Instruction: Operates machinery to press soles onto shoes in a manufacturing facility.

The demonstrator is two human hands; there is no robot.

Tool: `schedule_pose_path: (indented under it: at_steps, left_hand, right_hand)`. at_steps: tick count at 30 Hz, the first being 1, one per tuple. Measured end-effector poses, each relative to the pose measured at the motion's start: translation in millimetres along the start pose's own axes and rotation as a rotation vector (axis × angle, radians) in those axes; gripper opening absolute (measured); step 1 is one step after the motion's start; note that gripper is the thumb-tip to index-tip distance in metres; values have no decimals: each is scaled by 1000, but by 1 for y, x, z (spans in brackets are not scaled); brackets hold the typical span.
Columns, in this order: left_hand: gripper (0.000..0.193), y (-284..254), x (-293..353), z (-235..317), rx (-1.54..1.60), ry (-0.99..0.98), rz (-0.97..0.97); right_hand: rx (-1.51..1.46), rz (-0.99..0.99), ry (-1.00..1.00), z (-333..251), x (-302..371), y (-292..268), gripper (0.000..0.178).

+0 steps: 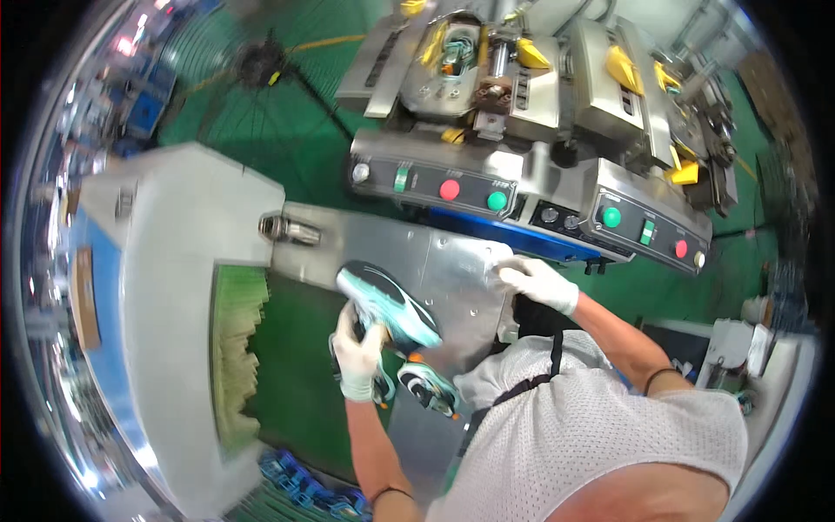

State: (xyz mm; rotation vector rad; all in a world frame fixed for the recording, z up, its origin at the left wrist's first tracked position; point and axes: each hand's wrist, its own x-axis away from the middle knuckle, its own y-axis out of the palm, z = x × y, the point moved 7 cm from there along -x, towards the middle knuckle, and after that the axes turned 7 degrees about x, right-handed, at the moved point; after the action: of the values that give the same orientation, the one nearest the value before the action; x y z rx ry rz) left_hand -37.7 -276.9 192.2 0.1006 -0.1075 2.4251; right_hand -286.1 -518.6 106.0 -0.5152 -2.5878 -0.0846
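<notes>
A teal, white and black sneaker [402,315] is tilted over the metal tabletop [444,261], sole turned up. My left hand [357,355], in a white glove, is closed on its near side, with the thumb and fingers partly hidden. Just below, a second sneaker [426,389] with orange bits lies on the metal surface. Part of another shoe [384,384] shows behind my left wrist. My right hand [537,283], also gloved, is by the right edge of the tabletop, fingers stretched to the left and nothing visible in them.
Ahead stands a metal shoe-pressing machine [444,165] with red and green buttons; a shoe [457,54] sits in its far left station. To the left is a pale machine housing [165,304] with a bristly opening. A metal fitting [291,230] lies on the tabletop's far left. A floor fan [261,65] stands beyond.
</notes>
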Motion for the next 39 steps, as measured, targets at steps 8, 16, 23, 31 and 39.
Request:
schedule_pose_path:
  at_steps: [8, 16, 23, 31, 39]
  left_hand:
    - [57, 177, -69, 114, -508, 876, -606]
    - [62, 348, -399, 125, -614, 443, -529]
    - [68, 410, -534, 3, -1013, 338, -85]
    - [51, 349, -497, 127, -823, 471, -51]
    - [47, 202, -226, 135, -407, 287, 143]
  right_hand:
    - [-1313, -880, -88, -109, 19, 11, 57]
    - [-993, 12, -449, -122, 57, -187, 95]
    - [-1145, -27, -574, -106, 86, -231, 105]
    - [-1093, 75, -397, -127, 45, -237, 86]
    - [-652, 146, -380, -214, -68, -210, 51]
